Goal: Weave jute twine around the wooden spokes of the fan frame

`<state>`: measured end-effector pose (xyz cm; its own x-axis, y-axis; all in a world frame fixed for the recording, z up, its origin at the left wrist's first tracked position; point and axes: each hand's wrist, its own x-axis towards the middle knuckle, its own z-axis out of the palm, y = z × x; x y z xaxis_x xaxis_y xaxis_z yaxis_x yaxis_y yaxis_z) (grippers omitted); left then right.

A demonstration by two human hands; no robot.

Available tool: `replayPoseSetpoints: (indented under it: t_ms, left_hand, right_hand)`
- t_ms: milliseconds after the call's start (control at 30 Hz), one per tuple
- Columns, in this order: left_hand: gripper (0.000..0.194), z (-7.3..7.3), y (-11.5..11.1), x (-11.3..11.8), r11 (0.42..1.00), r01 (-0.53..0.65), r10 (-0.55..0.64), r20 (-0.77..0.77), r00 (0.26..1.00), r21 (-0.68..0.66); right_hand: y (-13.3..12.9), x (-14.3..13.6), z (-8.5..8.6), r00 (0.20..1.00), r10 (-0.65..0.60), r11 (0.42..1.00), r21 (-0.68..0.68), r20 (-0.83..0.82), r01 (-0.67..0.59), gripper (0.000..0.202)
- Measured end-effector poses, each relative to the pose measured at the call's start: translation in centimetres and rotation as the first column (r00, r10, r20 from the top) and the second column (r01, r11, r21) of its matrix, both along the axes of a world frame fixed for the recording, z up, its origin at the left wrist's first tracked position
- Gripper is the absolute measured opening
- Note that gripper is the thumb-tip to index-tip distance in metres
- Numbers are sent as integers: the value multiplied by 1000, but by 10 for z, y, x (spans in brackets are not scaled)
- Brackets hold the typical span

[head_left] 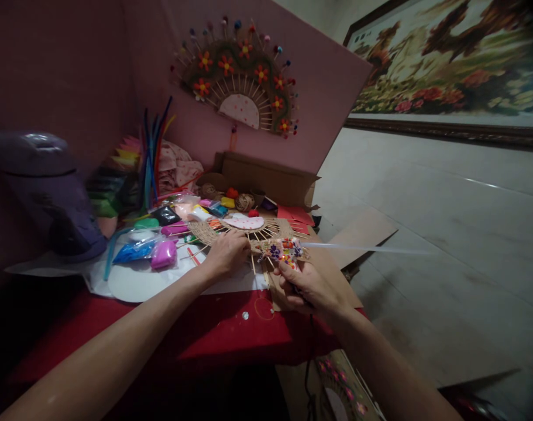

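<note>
Beneath both hands spreads a table with a red cloth (213, 327). Beyond the grip stands a pink board (327, 76), bearing 1 decorated fan (240, 110) trimmed with orange flowers. Far to the left of the left hand is a purple jug (42, 193). A sheet of cardboard (336, 278) lies under and beside the right hand.

A 2nd fan (244, 221), made of thin sticks, brown twine and a dotted half circle, lies at the left hand's fingertips and just past the right hand. The right hand (299, 283) is wrapped around the handle of a flowery glue gun (280, 250), with a clear glue stick (363, 249) jutting out rightward. The left hand (229, 251) has its fingers bunched at the fan's near edge; whether they pinch twine or only press, I cannot tell.

The step in hand looks like gluing twine across the sticks. The next move calls for a steady nozzle, kept clear of the left fingertips. Beyond the left hand sits a ball of twine (244, 202).
</note>
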<state>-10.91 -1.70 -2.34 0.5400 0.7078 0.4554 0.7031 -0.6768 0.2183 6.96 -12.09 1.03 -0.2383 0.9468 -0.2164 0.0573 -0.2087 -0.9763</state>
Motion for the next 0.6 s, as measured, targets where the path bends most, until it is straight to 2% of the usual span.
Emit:
replayPoseSetpoints:
  t_ms: [167,333,400,467,567,600]
  left_hand:
    - [16,-1,1,0,1000,1,-1,0,1000,4]
    - [14,-2,2,0,1000,9,-10,23,1000,9]
    - [14,-3,2,-1,1000,19,-19,35,999,9]
    - [13,-3,2,-1,1000,26,-26,39,999,5]
    - [13,-3,3,-2,1000,31,-31,35,999,-1]
    - [13,-3,4,-2,1000,31,-31,36,999,-1]
  right_hand:
    - [-7,6,3,993,-97,995,6,-73,98,39]
    - [-12,18,4,982,-174,982,59,-80,179,38]
    - [-10,30,-1,971,-240,965,102,-18,240,40]
    - [-5,48,-9,939,-326,938,159,113,307,42]
    - [3,83,-24,808,-498,850,360,315,384,44]
    - [4,94,-28,761,-532,826,423,372,372,44]
